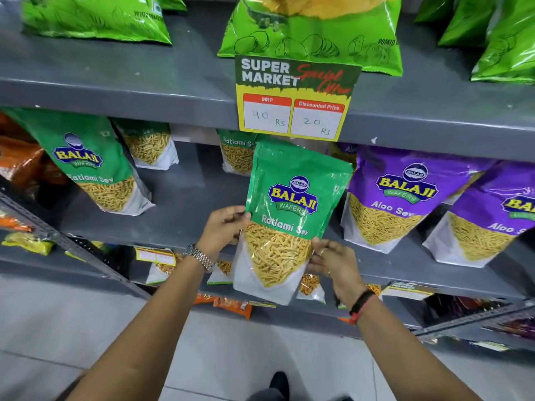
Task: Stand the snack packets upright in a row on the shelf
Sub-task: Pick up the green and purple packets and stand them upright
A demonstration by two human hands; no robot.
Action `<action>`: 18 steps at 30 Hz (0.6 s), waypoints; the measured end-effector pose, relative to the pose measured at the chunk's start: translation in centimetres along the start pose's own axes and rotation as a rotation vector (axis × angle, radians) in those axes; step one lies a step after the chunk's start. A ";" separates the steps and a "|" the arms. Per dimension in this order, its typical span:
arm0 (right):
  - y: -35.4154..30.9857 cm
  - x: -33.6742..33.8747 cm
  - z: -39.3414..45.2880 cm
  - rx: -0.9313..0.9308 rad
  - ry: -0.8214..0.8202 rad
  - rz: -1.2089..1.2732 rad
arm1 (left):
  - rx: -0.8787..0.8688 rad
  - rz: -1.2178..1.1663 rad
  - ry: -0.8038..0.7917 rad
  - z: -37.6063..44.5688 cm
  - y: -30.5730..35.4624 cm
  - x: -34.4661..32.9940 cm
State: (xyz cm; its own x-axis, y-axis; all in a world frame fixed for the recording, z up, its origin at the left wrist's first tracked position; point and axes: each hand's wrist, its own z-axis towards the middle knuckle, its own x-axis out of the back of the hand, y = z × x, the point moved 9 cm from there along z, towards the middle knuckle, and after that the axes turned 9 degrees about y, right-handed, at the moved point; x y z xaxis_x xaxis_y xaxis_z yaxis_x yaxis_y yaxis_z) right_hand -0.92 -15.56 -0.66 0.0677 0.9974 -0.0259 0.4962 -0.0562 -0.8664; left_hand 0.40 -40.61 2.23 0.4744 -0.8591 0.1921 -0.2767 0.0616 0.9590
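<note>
I hold a green Ratlami Sev packet [289,215] upright in front of the middle grey shelf [188,204], its bottom below the shelf's front edge. My left hand [223,230] grips its left edge; my right hand [333,261] holds its lower right side. Another green Ratlami Sev packet [95,166] leans on the shelf at the left. Two more Ratlami Sev packets [150,146] [234,154] stand at the back. Purple Aloo Sev packets [393,198] [492,224] stand to the right.
A yellow price sign [295,99] hangs from the upper shelf edge, just above the held packet. Light green wafer bags [312,30] sit on the upper shelf. Orange packets [20,160] fill the far left. Lower shelves hold small packets [231,306].
</note>
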 end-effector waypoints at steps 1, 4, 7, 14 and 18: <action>-0.6 0.4 -0.2 0.014 -0.010 -0.009 | 0.028 -0.040 -0.003 -0.5 -0.2 0.0; -1.7 1.1 -0.6 0.042 -0.022 -0.034 | 0.092 -0.086 -0.026 -1.5 -1.1 -0.3; -2.0 1.2 -0.8 0.057 -0.017 -0.054 | 0.136 -0.105 -0.012 -1.7 -1.8 -0.2; -5.8 -0.7 1.2 0.190 0.012 -0.019 | 0.044 -0.178 0.087 1.0 1.4 0.7; -8.7 -2.5 2.5 0.314 -0.001 0.006 | -0.050 -0.214 0.155 3.1 3.6 1.1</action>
State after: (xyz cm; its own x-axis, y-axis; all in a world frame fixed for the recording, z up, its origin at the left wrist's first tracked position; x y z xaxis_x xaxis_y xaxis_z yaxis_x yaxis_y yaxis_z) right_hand -7.62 -17.46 5.69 0.0688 0.9971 -0.0324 0.2038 -0.0458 -0.9779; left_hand -2.67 -42.92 5.20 0.6408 -0.7677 0.0102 -0.1168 -0.0843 0.9896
